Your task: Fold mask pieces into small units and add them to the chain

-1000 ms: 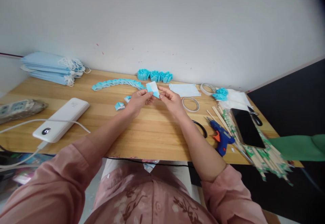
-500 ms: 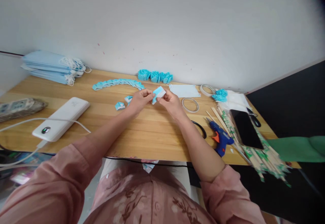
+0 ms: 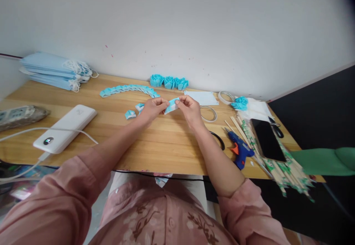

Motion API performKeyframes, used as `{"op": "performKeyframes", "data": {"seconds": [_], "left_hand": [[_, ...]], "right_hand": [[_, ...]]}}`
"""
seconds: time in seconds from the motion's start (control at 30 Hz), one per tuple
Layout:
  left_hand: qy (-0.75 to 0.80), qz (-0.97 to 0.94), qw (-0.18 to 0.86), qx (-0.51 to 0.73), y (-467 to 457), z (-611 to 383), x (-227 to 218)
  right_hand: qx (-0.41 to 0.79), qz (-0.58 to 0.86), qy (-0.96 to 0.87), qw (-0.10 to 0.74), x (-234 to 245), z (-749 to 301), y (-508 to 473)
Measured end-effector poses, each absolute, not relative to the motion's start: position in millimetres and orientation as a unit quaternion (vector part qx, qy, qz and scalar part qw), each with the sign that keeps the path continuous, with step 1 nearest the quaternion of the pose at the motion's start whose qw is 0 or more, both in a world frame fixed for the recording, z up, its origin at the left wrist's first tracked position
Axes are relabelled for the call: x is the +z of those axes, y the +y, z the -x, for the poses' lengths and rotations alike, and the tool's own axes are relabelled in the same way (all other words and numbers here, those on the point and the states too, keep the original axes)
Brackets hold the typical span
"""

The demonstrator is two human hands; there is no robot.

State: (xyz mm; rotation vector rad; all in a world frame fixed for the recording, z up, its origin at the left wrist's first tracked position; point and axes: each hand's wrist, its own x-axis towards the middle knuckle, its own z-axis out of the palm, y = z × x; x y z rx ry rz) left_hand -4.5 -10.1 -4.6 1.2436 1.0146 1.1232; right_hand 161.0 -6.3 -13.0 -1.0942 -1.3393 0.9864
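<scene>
Strip [image 3: 171,106], blue and white, pinched by left hand [image 3: 152,109] and right hand [image 3: 191,109], power bank [image 3: 70,120], display [image 3: 48,140] unreadable

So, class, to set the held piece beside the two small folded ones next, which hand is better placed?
Probably the left hand: it pinches the held piece near the small folded pieces. The right hand also pinches it, but farther off.

soft, diffuse light; dark blurred patch at upper-right corner.
</scene>
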Motion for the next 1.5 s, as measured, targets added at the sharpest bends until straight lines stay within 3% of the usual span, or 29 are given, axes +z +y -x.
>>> {"op": "performKeyframes", "data": {"seconds": [0.57, 1.5], "left_hand": [[0.46, -0.504, 0.545, 0.488, -8.5, 6.0, -6.2], [0.438, -0.505, 0.558, 0.491, -7.0, 7.9, -8.4]], "right_hand": [[0.282, 0.459, -0.679, 0.499, -5.5, -161.1, -13.7], [0.265, 0.474, -0.72, 0.432, -6.1, -160.2, -15.5]]}}
